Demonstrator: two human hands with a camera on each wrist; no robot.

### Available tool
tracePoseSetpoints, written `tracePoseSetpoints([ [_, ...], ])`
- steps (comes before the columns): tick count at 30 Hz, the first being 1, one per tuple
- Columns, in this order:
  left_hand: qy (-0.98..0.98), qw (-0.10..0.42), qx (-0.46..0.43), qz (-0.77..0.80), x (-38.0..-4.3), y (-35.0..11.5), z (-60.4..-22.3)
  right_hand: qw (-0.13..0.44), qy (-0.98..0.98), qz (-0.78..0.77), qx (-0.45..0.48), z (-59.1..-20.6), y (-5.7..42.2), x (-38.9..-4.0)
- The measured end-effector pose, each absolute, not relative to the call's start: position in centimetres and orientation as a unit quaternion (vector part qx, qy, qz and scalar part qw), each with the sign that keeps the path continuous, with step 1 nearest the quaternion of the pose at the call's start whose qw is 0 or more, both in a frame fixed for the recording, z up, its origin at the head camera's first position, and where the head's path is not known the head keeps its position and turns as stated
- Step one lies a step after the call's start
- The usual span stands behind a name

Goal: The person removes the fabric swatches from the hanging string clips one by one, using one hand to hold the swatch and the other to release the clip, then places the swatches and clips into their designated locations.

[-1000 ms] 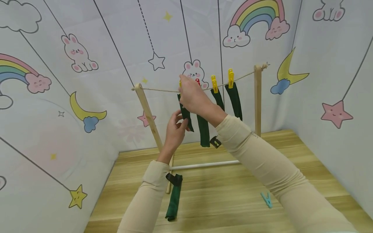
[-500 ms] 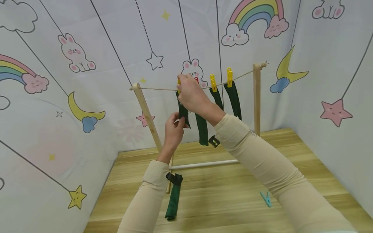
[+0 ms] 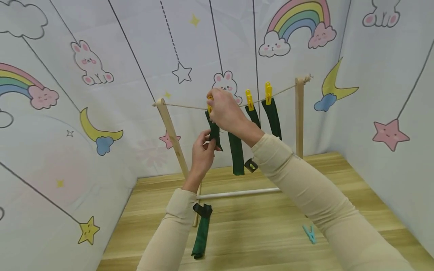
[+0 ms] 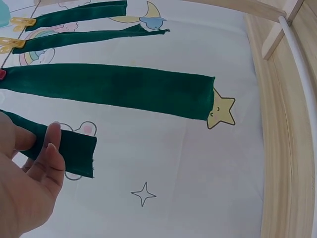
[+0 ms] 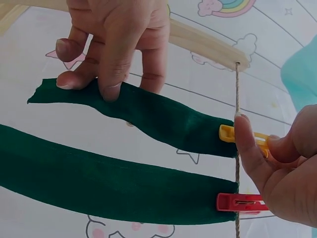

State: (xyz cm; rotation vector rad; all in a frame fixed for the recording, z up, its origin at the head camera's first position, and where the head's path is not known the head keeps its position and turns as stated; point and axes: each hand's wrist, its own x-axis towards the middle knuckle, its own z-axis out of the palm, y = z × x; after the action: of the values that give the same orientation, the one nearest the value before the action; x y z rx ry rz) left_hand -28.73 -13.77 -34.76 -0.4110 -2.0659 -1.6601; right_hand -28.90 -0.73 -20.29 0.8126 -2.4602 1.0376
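A narrow green cloth strip (image 3: 214, 131) hangs from a twine line (image 3: 184, 107), its top held by a yellow clothespin (image 5: 228, 133). With thumb and fingers my left hand (image 3: 202, 152) pinches the strip's lower part; its free end sticks out past the fingertips in the left wrist view. My right hand (image 3: 227, 113) pinches the handles of that yellow clothespin at the line. Beside it hangs a longer green strip (image 4: 109, 89) under a red clothespin (image 5: 228, 202), which my right hand covers in the head view.
Two more green strips hang to the right from yellow clothespins (image 3: 249, 101). Wooden posts (image 3: 300, 116) and a white bar (image 3: 239, 192) form the frame. On the wooden table lie another green strip (image 3: 201, 237) and a light-blue clothespin (image 3: 310, 235). Printed walls enclose the space.
Both hands stay at the same strip and clothespin. In the head view more of the yellow clothespin shows at my right fingertips, and the red one has become hidden.
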Motion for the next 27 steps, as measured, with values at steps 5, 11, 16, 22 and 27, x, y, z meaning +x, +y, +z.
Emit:
tracePoseSetpoints([
  [5,-0.754,0.209,-0.159,-0.603,-28.3,-13.5,-34.4,0.192,-0.857,0.371,0.303,-20.5,-0.5,-28.9],
  [11,-0.757,0.205,-0.176,-0.595,-26.7,-13.1,-32.9,0.212,-0.838,0.392,0.314,-20.6,-0.3,-29.1],
  [16,-0.758,0.211,-0.177,-0.592,-26.2,-13.0,-32.5,0.230,-0.829,0.396,0.321,-20.6,-0.3,-29.2],
  [22,-0.756,0.229,-0.179,-0.587,-28.3,-13.6,-34.3,0.237,-0.822,0.405,0.324,-20.4,-0.4,-29.2],
  [27,-0.754,0.237,-0.179,-0.586,-28.2,-13.7,-34.3,0.235,-0.817,0.416,0.322,-20.4,-0.3,-29.2],
])
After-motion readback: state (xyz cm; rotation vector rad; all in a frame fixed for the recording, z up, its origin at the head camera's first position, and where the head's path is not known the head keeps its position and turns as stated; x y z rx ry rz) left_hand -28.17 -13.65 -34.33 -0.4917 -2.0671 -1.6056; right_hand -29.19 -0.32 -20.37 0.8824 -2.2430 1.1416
